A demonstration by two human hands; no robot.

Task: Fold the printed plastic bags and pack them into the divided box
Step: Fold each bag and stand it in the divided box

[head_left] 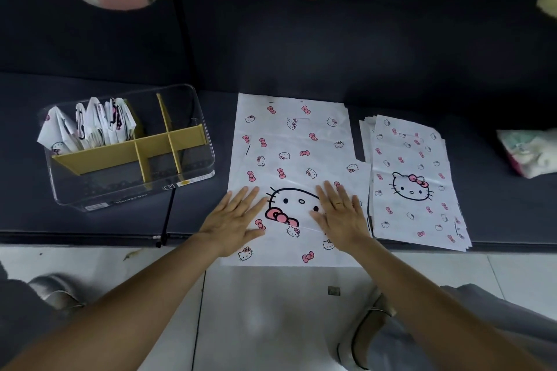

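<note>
A white bag (pixel 289 159) with pink bows and cat faces lies flat on the dark sofa seat (pixel 105 229). Its near end hangs a little over the seat edge. Both hands press flat on the near part of the bag. The left hand (pixel 233 227) is on the bag's left side, fingers straight and spread apart. The right hand (pixel 343 215) is on the bag's right side, fingers straight and close together, with a ring on one finger. The big cat face sits between the two hands.

Just right of the bag lies a pile (pixel 416 184) of more flat bags. Left of the bag stands the clear box (pixel 132 190) with yellow walls inside. Folded bags (pixel 90 126) stand in its far left part.
</note>
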